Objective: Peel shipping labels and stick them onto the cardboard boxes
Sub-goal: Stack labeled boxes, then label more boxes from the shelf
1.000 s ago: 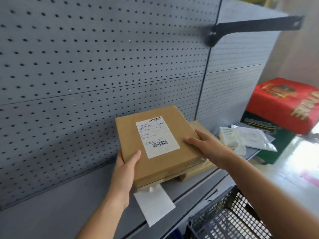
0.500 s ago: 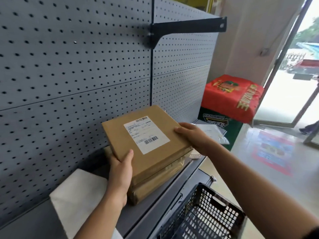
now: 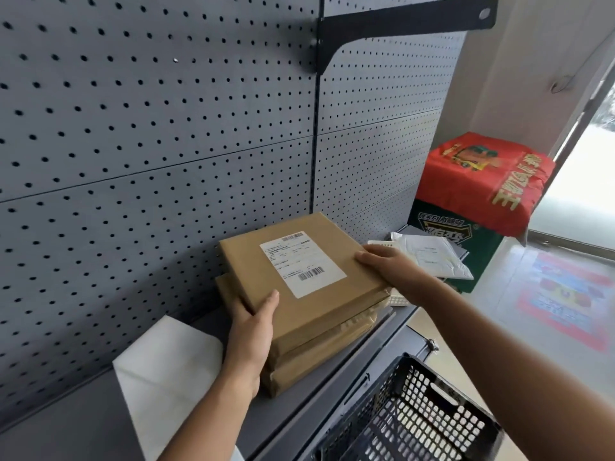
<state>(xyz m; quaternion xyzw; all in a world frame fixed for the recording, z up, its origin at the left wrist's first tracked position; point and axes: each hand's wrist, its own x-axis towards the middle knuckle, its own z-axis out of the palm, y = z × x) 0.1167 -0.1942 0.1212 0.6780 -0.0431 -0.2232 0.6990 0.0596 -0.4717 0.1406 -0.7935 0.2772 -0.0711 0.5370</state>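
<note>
From the head camera, the left hand (image 3: 249, 341) is gripping the near-left corner of the top box (image 3: 336, 307). Its thumb is lying flat on the box's top face and the fingers are curling round the left side, where they are hidden. The right hand (image 3: 389, 264) is clasping the far-right corner. One digit is stretching along the top face, and the others are wrapping over the edge with their tips out of sight under the cardboard. Both hands are closing on the box rather than lying flat on it.

The box is sitting tilted over a stack of boxes (image 3: 316, 361) on the grey shelf (image 3: 83, 424), just in front of the pegboard (image 3: 133, 161). Whether it is resting on the stack or hovering just above it is hard to make out. A white label (image 3: 301, 262) with barcodes is lying flat on its top face, but the print is too blurred to read.

A white sheet (image 3: 166, 371) is lying on the shelf to the left of the stack, and the left forearm is covering its near corner. A few white mailers (image 3: 429, 254) are lying at the far end of the shelf, behind the right hand. A black basket (image 3: 416, 414) is showing below the shelf edge, cut off by the bottom of the frame. A red bag (image 3: 482, 178) is draping over a green carton (image 3: 442, 234) on the floor beyond the shelf.
</note>
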